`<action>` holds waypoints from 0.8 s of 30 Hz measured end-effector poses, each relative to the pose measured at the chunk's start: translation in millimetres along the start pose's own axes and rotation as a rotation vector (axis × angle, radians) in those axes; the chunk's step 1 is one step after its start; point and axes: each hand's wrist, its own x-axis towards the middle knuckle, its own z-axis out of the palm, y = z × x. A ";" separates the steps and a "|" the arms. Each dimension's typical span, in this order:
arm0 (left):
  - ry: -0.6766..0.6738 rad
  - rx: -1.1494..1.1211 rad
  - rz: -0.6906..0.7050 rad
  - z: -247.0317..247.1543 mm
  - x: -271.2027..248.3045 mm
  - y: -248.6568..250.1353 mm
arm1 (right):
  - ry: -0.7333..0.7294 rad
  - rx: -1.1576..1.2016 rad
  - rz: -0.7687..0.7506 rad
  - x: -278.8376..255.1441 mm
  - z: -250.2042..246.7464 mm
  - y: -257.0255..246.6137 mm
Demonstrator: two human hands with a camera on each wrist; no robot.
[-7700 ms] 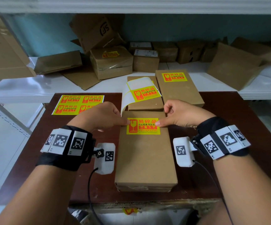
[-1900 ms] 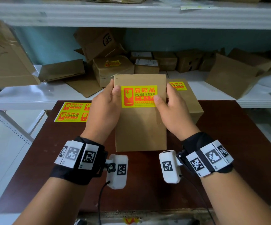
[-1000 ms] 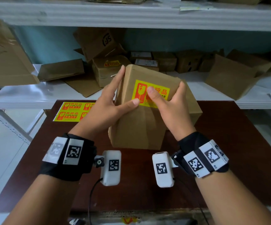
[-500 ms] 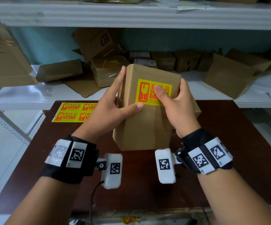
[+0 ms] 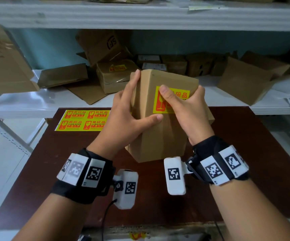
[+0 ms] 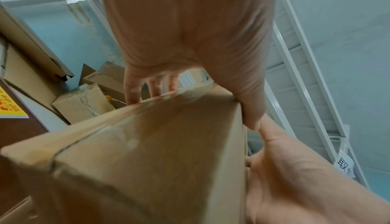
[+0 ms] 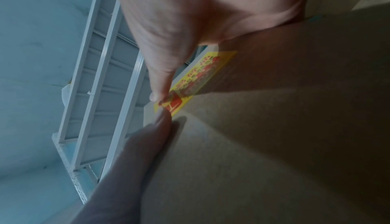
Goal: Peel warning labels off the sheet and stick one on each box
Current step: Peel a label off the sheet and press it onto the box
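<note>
We hold the box (image 5: 160,136) up on end above the worktop (image 5: 245,171), tilted. Our left hand (image 5: 123,119) grips its left edge, fingers (image 5: 133,84) laid straight up the side and thumb across the front. Our right hand (image 5: 184,108) wraps its right edge, thumb pressed on the label (image 5: 173,101) stuck near the box's top. Left of the box, the sheet (image 5: 83,120) lies flat on the worktop with four labels on it.

left grip (image 5: 126,117) clasping, right grip (image 5: 184,108) clasping
</note>
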 end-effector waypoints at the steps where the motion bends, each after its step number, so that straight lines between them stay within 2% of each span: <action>1: 0.009 0.011 0.002 1.2 -0.8 1.1 | 0.011 0.005 0.002 0.1 -1.1 -0.2; 7: 0.024 0.003 -0.001 1.6 0.2 -1.5 | 0.012 0.067 -0.045 2.6 -10.2 4.4; 13: 0.023 -0.041 -0.052 -5.0 1.8 -3.1 | -0.074 0.172 -0.077 9.2 -19.2 11.6; 18: 0.050 -0.044 -0.045 -3.0 1.3 -0.5 | -0.043 0.129 0.019 6.7 -17.1 -0.2; 21: 0.069 -0.018 -0.020 2.3 -0.7 3.3 | -0.100 0.043 0.002 -1.8 -7.2 -6.3; 24: 0.075 -0.011 -0.022 2.9 -1.0 2.9 | -0.052 0.021 -0.052 -3.8 -3.4 -4.6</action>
